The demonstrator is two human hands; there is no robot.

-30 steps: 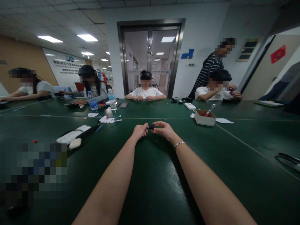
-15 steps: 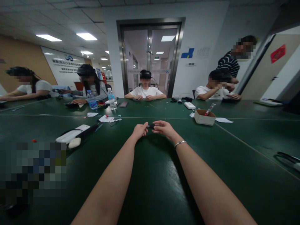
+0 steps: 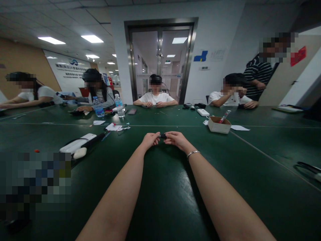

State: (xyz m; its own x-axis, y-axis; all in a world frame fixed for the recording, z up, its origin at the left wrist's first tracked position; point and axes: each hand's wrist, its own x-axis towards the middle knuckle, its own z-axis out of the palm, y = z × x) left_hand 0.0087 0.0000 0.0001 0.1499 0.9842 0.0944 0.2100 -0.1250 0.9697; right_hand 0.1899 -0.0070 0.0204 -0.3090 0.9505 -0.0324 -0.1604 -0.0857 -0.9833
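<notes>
A small black object [image 3: 163, 136] with a lighter, metal-looking end on its left spans the gap between my two hands; its exact kind is too small to make out. My left hand [image 3: 150, 140] pinches the left end between thumb and fingers. On the other side, my right hand [image 3: 175, 138], with a silver bracelet [image 3: 193, 154] at the wrist, grips the right end, and its fingers cover part of it. Both hands are just above or resting on the dark green table [image 3: 165, 187]; which of these I cannot tell.
To the left lie a white power bank-like box [image 3: 78, 143] and a white rounded piece [image 3: 80, 153]. Two water bottles [image 3: 98, 107] and paper scraps [image 3: 114, 127] stand and lie beyond. A cardboard box [image 3: 219, 125] is at the right. Several people sit around the table.
My right fingers have closed in slightly on the black object, and my left fingertips have shifted a little to the right. The standing person in stripes has moved to the right.
</notes>
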